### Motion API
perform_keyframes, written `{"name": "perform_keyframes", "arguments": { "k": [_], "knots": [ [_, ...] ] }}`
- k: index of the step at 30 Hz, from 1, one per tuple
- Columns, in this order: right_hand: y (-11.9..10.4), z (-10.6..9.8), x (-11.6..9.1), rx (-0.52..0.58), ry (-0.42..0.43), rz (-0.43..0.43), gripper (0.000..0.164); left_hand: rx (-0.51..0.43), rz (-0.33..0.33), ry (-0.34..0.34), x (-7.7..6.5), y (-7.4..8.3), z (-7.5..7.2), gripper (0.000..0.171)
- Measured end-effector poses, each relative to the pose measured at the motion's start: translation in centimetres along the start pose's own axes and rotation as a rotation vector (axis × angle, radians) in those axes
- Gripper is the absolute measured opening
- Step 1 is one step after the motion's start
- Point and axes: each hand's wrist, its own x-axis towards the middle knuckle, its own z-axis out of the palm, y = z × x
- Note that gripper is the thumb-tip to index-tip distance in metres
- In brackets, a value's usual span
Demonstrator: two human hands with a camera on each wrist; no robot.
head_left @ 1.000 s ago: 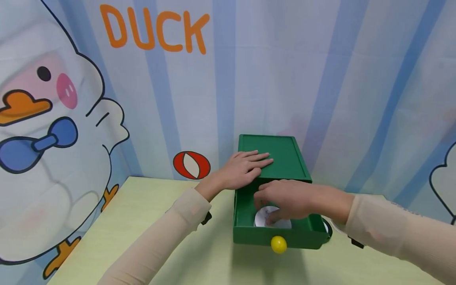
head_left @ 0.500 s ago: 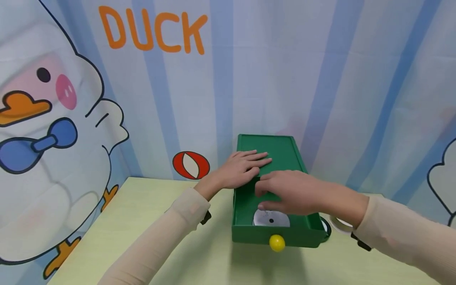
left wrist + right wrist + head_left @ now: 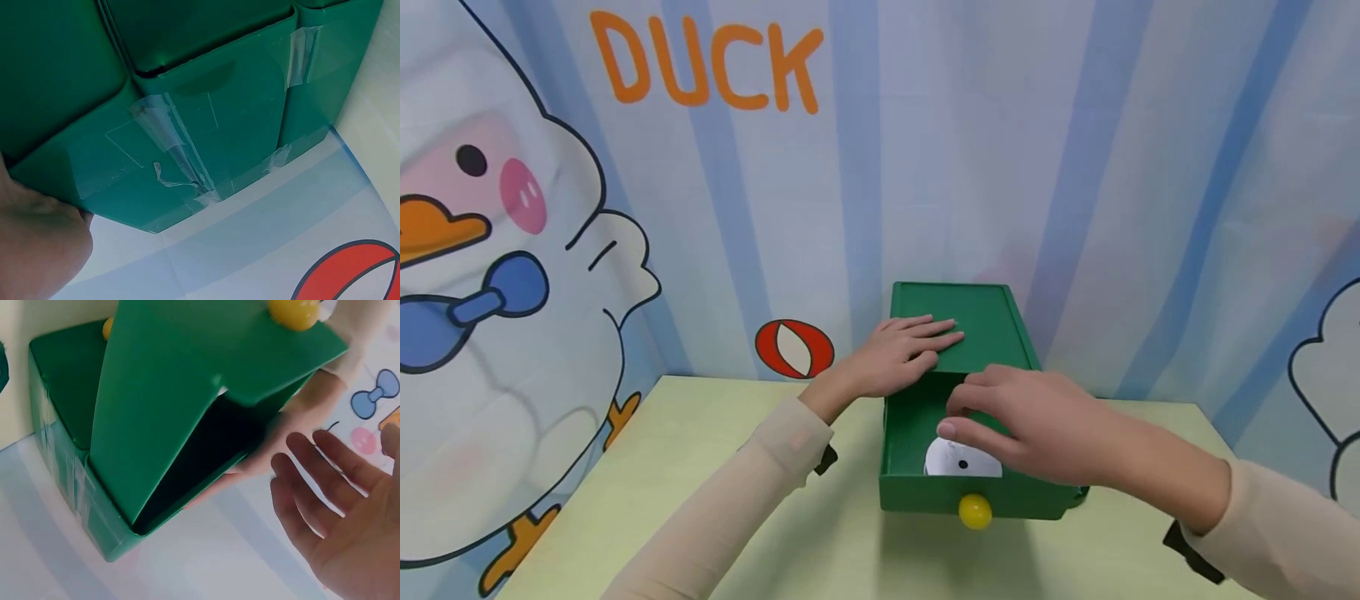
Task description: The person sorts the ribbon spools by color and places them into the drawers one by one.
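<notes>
My left hand [image 3: 898,357] rests flat, fingers spread, on top of a green drawer cabinet [image 3: 985,321]. Below it, the top drawer [image 3: 917,493] is pulled out, with a yellow knob [image 3: 975,512] on its front. Inside the drawer, near the front, lies a white disc [image 3: 943,462] with a small dark hole; its right part is hidden. Over the drawer's right side hovers my right hand [image 3: 1030,427], holding nothing. In the right wrist view its fingers [image 3: 319,469] are relaxed and apart from the drawer.
A pale yellow table [image 3: 730,425] carries the cabinet. Behind it hangs a striped curtain [image 3: 940,167] with a printed duck. Clear tape [image 3: 178,150] runs over the joins of the cabinet's side, and lower drawers with yellow knobs [image 3: 107,329] show in the right wrist view.
My right hand has let go of the white disc, risen out of the drawer and drawn back to the right. My left hand has stayed on the cabinet top.
</notes>
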Motion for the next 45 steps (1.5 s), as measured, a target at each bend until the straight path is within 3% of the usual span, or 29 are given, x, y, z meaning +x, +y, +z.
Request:
{"name": "perform_keyframes", "arguments": {
  "k": [10,16,21,31,39,45],
  "knots": [
    [-1.2,1.0,-2.3,0.028,0.123,-0.015,0.025,-0.007,-0.007,0.013,-0.2,-0.1,0.0,0.052],
    [-1.2,2.8,-3.4,0.247,0.224,-0.107,0.011,-0.005,-0.009,0.006,-0.2,-0.2,0.1,0.052],
    [-0.9,4.4,-4.1,0.446,0.194,-0.162,0.017,-0.008,-0.012,0.005,-0.3,-0.2,0.2,0.052],
    [-0.1,7.0,-5.4,0.582,0.212,-0.119,0.023,-0.006,-0.008,0.001,-0.2,0.1,0.3,0.052],
    [0.7,9.0,-6.1,0.722,0.082,0.044,0.024,-0.001,-0.002,-0.002,0.0,0.0,0.3,0.052],
    [1.4,10.4,-6.3,0.784,0.057,0.067,0.026,0.008,-0.002,0.003,0.0,-0.1,0.1,0.052]
  ]
}}
